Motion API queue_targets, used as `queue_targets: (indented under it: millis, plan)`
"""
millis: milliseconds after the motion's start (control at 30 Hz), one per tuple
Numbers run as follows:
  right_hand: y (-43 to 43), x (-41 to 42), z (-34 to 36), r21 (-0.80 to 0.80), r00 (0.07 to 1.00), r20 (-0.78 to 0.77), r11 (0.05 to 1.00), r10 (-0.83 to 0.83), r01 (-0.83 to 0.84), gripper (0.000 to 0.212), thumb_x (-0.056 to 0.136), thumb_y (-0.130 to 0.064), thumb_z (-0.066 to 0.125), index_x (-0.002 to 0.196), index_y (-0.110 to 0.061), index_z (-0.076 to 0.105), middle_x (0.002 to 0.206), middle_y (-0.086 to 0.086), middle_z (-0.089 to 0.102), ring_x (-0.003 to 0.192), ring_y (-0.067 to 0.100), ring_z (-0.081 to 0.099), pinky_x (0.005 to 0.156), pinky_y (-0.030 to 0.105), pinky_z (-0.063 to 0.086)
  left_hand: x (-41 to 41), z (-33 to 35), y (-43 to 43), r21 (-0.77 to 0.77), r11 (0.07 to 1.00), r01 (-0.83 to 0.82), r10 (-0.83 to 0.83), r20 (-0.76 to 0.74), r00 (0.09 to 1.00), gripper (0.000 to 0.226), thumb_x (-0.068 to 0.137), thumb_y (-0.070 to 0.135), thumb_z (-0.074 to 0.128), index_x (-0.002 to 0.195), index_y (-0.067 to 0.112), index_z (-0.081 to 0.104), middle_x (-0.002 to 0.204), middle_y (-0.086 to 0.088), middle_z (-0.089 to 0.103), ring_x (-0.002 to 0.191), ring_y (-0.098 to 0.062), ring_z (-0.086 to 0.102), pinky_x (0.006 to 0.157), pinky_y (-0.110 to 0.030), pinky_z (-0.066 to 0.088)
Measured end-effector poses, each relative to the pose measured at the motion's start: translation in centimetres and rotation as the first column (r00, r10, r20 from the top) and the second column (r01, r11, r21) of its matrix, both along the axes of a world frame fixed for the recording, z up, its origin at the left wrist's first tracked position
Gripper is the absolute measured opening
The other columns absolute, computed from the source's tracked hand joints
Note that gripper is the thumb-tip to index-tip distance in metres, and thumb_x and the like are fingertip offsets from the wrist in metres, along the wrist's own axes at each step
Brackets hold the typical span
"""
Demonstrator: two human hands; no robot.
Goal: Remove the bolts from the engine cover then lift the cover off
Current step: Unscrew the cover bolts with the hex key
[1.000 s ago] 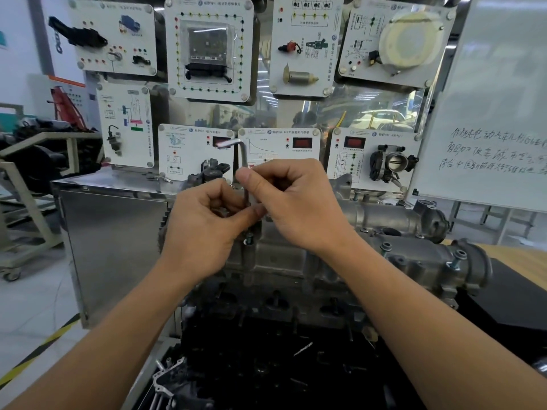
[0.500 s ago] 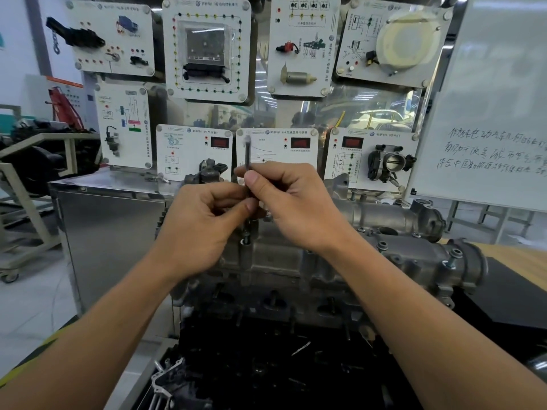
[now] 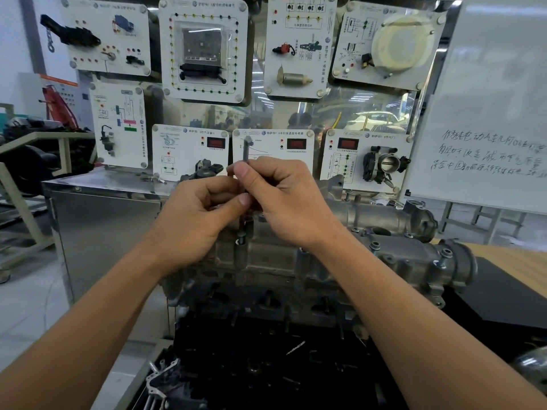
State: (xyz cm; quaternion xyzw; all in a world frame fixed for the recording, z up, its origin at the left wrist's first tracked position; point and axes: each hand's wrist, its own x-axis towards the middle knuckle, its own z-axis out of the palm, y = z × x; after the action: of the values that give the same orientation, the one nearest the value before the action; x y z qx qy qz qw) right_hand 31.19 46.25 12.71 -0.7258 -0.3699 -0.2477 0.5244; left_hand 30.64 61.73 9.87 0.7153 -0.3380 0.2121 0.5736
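Note:
A grey cast-metal engine cover (image 3: 393, 250) lies across the dark engine block. A hex key (image 3: 245, 152) stands upright over a bolt (image 3: 241, 240) at the cover's left end. My left hand (image 3: 195, 220) pinches the key's shaft low down with thumb and fingers. My right hand (image 3: 284, 202) pinches the same shaft just above, thumb on the left side. The key's lower part is hidden behind my fingers. Other bolts (image 3: 375, 245) stick up from the cover toward the right, one (image 3: 443, 258) near its right end.
Behind the engine stands a steel cabinet (image 3: 103, 220) with a wall of white training panels (image 3: 204, 48). A whiteboard (image 3: 485, 113) leans at the right. A wooden bench (image 3: 515, 261) with a black mat lies at the right. Loose metal parts (image 3: 161, 380) sit at the lower left.
The hex key has turned: its short bent arm pointed left a second ago and now points toward or away from me. Both hands stayed on the shaft, shifting their pinch slightly.

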Motion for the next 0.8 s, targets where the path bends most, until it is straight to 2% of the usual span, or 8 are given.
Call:
queue_targets:
  millis: [100,167,267,400,500,600,700,800]
  plan:
    - [-0.1,-0.1,0.1,-0.052,0.999,-0.023,0.998,-0.027,0.026,0.025,0.102,-0.018,0.051,0.103,-0.003,0.072,0.068,-0.009,0.063,0.077,0.015,0.064,0.083,0.044,0.058,0.1,-0.1,0.5,0.018,0.999,-0.028,0.027,0.031,0.999,0.019,0.085,0.014,0.064,0.099,0.023,0.073,0.093,0.008,0.078,0.093,-0.009,0.074,0.084,-0.023,0.058]
    - [0.0,0.0,0.0,-0.074,0.999,0.005,0.996,-0.046,0.046,0.026,0.103,-0.019,0.050,0.095,-0.007,0.072,0.060,-0.017,0.056,0.066,0.004,0.058,0.068,0.026,0.053,0.0,0.1,0.3,0.002,0.988,-0.157,0.157,0.073,0.985,0.009,0.080,0.020,0.073,0.088,0.020,0.075,0.083,0.003,0.078,0.081,-0.014,0.075,0.080,-0.032,0.061]
    - [0.3,-0.2,0.0,-0.013,0.999,0.037,0.999,-0.032,0.032,0.035,0.100,-0.018,0.057,0.066,-0.019,0.065,0.048,-0.016,0.048,0.050,0.001,0.045,0.052,0.018,0.038,-0.2,0.3,-0.3,-0.043,0.962,-0.271,0.274,0.136,0.952,0.031,0.068,0.032,0.082,0.077,0.005,0.069,0.070,-0.008,0.071,0.067,-0.029,0.069,0.068,-0.045,0.060]
    - [0.2,-0.3,0.0,0.018,0.998,0.054,1.000,-0.025,0.024,0.029,0.094,-0.013,0.065,0.069,0.000,0.071,0.051,-0.014,0.056,0.047,-0.001,0.050,0.052,0.010,0.038,0.0,0.2,-0.9,-0.014,0.969,-0.248,0.248,0.133,0.960,0.029,0.074,0.013,0.082,0.091,-0.003,0.066,0.076,-0.026,0.063,0.073,-0.044,0.061,0.069,-0.056,0.054]
    - [-0.1,-0.4,0.0,0.008,1.000,0.010,1.000,-0.006,0.006,0.023,0.096,-0.012,0.063,0.076,-0.004,0.073,0.055,-0.013,0.061,0.053,0.001,0.057,0.054,0.018,0.048,-0.1,0.1,-0.5,0.013,0.986,-0.168,0.167,0.032,0.985,0.032,0.079,0.022,0.078,0.104,0.006,0.066,0.088,-0.013,0.072,0.081,-0.030,0.070,0.075,-0.045,0.059]
    - [-0.2,-0.4,-0.2,-0.001,1.000,-0.013,1.000,-0.016,0.016,0.023,0.099,-0.014,0.058,0.088,-0.001,0.074,0.070,0.008,0.070,0.067,0.017,0.067,0.064,0.037,0.057,-0.4,0.0,0.0,0.139,0.990,-0.027,0.027,0.008,1.000,0.023,0.092,0.014,0.063,0.114,0.020,0.069,0.102,0.008,0.077,0.099,-0.008,0.071,0.087,-0.023,0.056]
    - [0.1,-0.3,-0.4,-0.027,0.998,0.004,0.998,-0.057,0.058,0.025,0.100,-0.016,0.055,0.091,0.001,0.071,0.074,0.017,0.067,0.067,0.019,0.062,0.065,0.043,0.056,-0.6,-0.1,0.0,0.108,0.986,-0.123,0.115,0.079,0.990,0.019,0.092,0.007,0.064,0.099,0.020,0.075,0.088,0.008,0.078,0.086,-0.009,0.074,0.077,-0.025,0.059]
    - [0.4,-0.6,-0.4,-0.026,0.997,0.039,0.997,-0.070,0.071,0.015,0.096,-0.015,0.061,0.092,-0.008,0.074,0.079,0.008,0.073,0.075,0.021,0.069,0.075,0.039,0.059,-0.9,0.1,-0.8,0.017,0.964,-0.267,0.261,0.151,0.953,0.016,0.082,0.008,0.075,0.093,0.019,0.077,0.079,0.006,0.077,0.075,-0.009,0.073,0.070,-0.024,0.059]
